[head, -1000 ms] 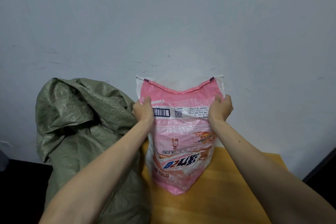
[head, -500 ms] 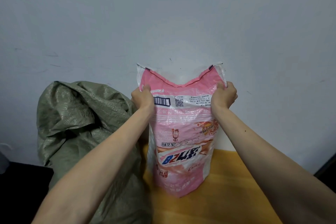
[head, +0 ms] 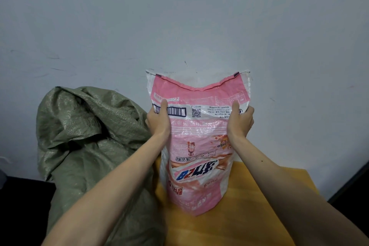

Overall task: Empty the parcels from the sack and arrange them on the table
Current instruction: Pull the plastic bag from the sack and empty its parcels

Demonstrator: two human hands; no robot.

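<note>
Two hands hold a pink sack (head: 196,146) up by its top part. The left hand (head: 158,120) grips the left side of the pink sack, with the thumb lying on the front over the black bar code. The right hand (head: 239,121) grips the right side at the same height, with its thumb on the front too. The pink sack sits between the two hands, and both arms reach out to it. It stands tall, and the words and pictures printed on it are upside down. Its top edge dips in the middle and has a sewn line across it. Its low end rests on the yellow surface (head: 249,215), near the far left corner. What is inside the pink sack cannot be seen. A big green sack (head: 89,136) stands just beside the left edge of the surface, crumpled and slumped, and what is in it cannot be seen either. Behind both sacks is a pale wall (head: 119,26).
</note>
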